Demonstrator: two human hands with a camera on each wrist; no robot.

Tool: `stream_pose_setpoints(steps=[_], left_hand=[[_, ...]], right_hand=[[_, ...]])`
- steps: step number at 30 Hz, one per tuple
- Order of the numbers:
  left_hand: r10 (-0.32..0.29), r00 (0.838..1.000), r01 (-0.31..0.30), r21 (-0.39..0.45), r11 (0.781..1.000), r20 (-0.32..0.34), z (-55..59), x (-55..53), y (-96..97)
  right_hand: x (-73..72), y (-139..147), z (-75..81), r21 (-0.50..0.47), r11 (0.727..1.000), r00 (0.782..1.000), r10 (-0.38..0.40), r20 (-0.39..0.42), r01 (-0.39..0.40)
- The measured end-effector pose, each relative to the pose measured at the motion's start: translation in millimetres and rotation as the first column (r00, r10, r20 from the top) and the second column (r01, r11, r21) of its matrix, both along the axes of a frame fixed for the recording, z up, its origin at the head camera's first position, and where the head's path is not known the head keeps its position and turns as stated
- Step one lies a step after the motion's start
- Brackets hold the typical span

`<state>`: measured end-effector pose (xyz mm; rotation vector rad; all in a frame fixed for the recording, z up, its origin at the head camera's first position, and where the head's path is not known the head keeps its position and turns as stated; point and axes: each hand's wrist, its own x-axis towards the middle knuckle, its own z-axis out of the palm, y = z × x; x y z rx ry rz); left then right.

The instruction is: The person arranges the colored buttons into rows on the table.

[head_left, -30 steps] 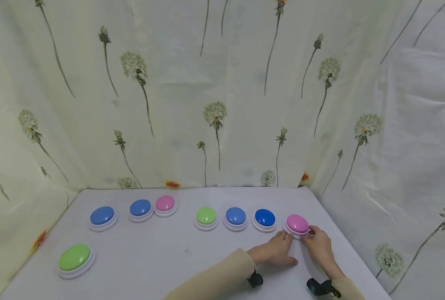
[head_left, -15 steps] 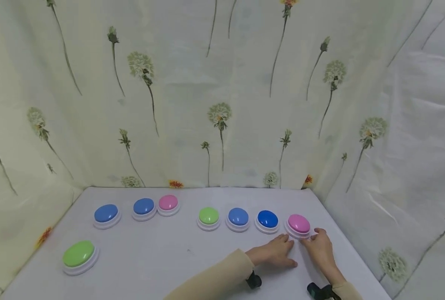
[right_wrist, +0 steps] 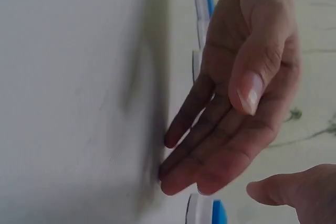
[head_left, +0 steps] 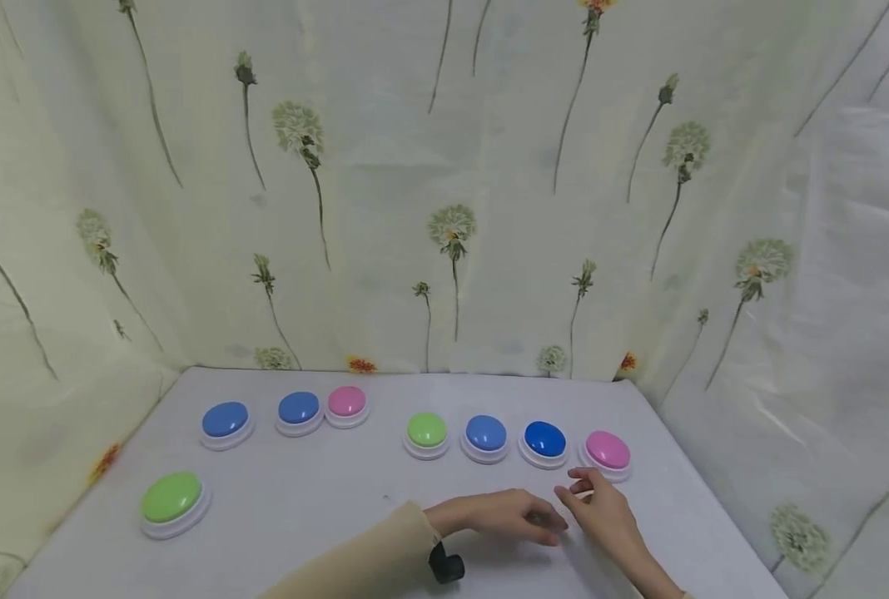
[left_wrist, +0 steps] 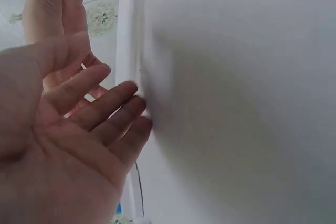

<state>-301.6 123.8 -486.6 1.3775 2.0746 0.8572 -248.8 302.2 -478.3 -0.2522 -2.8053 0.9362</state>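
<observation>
A pink push button [head_left: 607,450] on a white round base stands at the right end of a row. Just in front of it is my right hand [head_left: 602,516], fingers loosely bent, holding nothing. To its left, low over the table, my left hand [head_left: 508,517] hangs palm down with relaxed fingers and nothing in them. The left wrist view shows my left hand [left_wrist: 79,129] with spread, slightly bent fingers beside the right hand [left_wrist: 55,9]. In the right wrist view the left hand [right_wrist: 247,87] fills the middle, with part of my right hand [right_wrist: 296,190] at the lower right.
Left of the pink button stand a dark blue button [head_left: 545,439], a lighter blue one [head_left: 486,433] and a green one [head_left: 426,430]. Farther left are another pink button [head_left: 346,402], two blue buttons [head_left: 298,408] and a large green button [head_left: 171,497]. Flowered cloth [head_left: 384,208] surrounds the white table [head_left: 317,516].
Both hands have drawn back from the pink button. My left hand moved left, and the right moved left and nearer the front. The head view has turned slightly left.
</observation>
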Motion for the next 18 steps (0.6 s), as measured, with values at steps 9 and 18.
stream_pose_setpoints(steps=[9,18], left_hand=[[-0.113,0.989,0.112,0.012,0.994,0.092,6.6,31.1,-80.4],[-0.072,0.987,0.072,0.002,0.997,0.145,12.8,67.2,-159.5]], right_hand=[[10.2,-58,5.0,-0.039,0.985,0.985,0.164,-0.048,-0.166],[24.5,-109,-1.8,-0.085,0.829,0.83,0.556,0.035,-0.552]])
